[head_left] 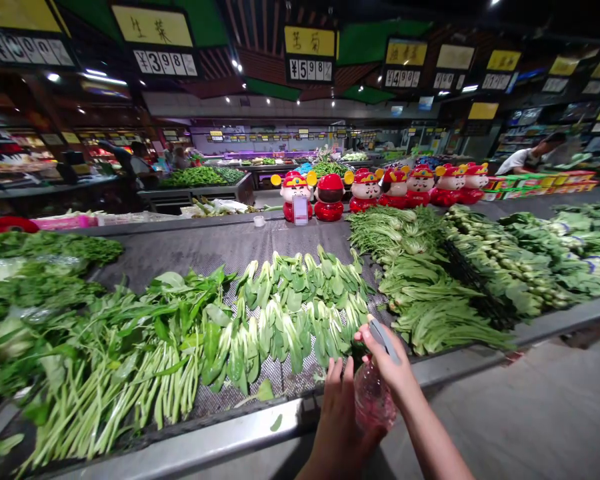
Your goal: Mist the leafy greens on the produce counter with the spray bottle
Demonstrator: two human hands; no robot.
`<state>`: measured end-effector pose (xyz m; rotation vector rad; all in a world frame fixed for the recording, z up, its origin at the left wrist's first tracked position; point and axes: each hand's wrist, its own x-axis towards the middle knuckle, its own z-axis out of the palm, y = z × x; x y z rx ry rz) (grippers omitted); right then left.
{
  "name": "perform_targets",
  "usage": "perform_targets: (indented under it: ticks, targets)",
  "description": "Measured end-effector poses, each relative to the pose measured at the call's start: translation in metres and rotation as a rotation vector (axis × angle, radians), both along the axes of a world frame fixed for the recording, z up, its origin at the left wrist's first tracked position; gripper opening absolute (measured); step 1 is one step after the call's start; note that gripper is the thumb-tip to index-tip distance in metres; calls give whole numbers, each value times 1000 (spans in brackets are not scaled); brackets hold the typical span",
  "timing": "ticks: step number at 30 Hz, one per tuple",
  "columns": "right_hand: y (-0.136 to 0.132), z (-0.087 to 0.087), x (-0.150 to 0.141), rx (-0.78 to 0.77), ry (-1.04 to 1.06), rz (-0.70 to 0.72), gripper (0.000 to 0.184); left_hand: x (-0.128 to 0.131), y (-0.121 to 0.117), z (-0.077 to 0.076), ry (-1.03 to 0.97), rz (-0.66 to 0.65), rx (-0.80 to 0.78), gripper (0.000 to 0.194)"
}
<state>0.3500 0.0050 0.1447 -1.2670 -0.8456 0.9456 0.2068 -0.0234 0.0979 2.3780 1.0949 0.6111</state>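
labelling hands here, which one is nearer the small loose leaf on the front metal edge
Left. The left hand is right of the leaf in view; the right hand is farther right, at the top of the bottle.

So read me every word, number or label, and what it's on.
"生菜 ¥3.98": second sign from left.
"苦菊 ¥5.98": third sign.
"¥4.98": fourth sign; its characters are blurred.
Far-left sign, signs farther right, white card: too blurred or small.
Bottle: nothing readable.

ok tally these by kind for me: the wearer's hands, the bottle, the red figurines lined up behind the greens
Left hand and right hand: 2
Bottle: 1
Red figurines: 7
Total: 10
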Motion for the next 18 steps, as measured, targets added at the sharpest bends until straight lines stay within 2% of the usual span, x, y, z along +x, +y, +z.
perform_targets:
  ticks: [5, 11, 18]
  targets:
    - [-9, -1, 24, 36, 22, 18, 40, 26, -16, 2, -29, 11, 87, 79]
    - [-24, -4, 52, 40, 24, 66, 41, 50, -34, -7, -33, 16, 74, 76]
    - [-25, -11, 73, 42, 22, 22, 37, 74, -41, -8, -88, 66, 57, 89]
